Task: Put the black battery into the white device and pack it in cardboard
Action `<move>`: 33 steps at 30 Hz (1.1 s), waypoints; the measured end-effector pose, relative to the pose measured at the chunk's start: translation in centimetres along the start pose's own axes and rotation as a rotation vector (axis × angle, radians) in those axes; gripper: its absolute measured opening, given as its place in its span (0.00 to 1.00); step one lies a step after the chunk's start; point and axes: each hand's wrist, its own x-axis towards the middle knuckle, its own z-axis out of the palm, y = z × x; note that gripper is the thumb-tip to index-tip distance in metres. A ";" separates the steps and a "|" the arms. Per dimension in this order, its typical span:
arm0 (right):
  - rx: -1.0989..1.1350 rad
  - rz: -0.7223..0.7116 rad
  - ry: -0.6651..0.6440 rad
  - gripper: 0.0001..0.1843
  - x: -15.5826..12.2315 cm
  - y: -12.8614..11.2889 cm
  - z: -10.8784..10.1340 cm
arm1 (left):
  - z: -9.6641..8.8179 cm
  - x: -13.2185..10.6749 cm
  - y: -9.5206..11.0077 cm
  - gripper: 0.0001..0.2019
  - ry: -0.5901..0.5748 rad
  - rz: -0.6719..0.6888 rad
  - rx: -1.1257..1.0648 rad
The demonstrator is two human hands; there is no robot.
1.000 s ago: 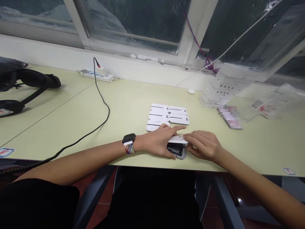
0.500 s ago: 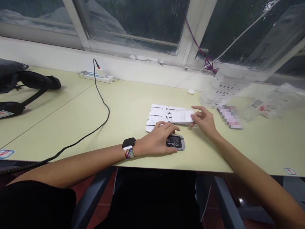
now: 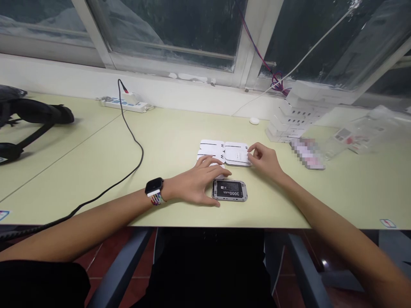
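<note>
A small device [image 3: 230,190] with its back off lies on the pale green table [image 3: 96,162], showing a black battery marked 3000mAh. My left hand [image 3: 195,183], with a watch on the wrist, rests beside its left end, fingers curled against it. My right hand [image 3: 265,159] pinches a white cover [image 3: 236,155] and holds it on top of a group of white cards [image 3: 210,147] just behind the device.
A black cable [image 3: 128,137] runs from a white power strip [image 3: 123,102] to the table's front edge. A black bag [image 3: 28,115] lies far left. Stacked clear trays [image 3: 290,122] and plastic bags [image 3: 362,134] stand at the right, under the window.
My right hand lifted the white cover off the device and carried it back onto the white cards. The battery is now exposed. My left hand stayed at the device.
</note>
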 end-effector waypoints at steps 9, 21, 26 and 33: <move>0.046 -0.685 -0.523 0.09 -3.9 -6.7 1.5 | -0.4 -0.7 -0.4 0.47 -0.033 -0.047 -0.100; 0.024 -0.700 -0.512 0.13 -6.3 -5.3 1.6 | -0.6 -0.4 -1.7 0.40 -0.033 -0.005 -0.023; 0.091 -0.651 -0.579 0.13 -6.6 -5.9 0.9 | -0.2 -0.4 -0.4 0.36 -0.006 0.081 0.128; -0.041 -0.671 -0.594 0.11 -6.6 -6.7 0.8 | 0.7 -0.8 0.9 0.31 0.028 0.072 0.145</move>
